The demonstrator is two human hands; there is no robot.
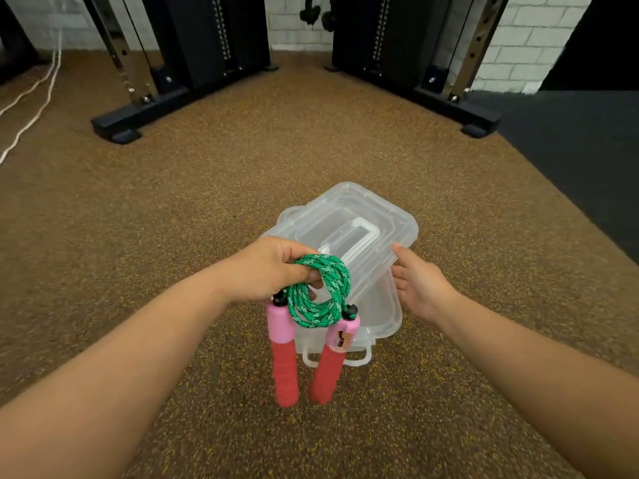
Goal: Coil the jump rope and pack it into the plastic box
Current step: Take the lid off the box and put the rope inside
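Left hand (273,271) holding coiled jump rope (320,292); right hand (416,281) lifting lid (356,229).
Left fingers clamping coil, right fingers apart on lid; dangling handles (285,357) risk catching the plastic box (383,316) rim.

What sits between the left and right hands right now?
In the head view, the coiled jump rope, held by the left hand, and the clear box lid near the right hand.

Even indoor light, soft shadows, wide-angle bending at edges

Head view: worn on the head, looking forward and down.
Distance: close above the hands (345,278), floor (207,188) below.
Far edge: brick wall (529,39).
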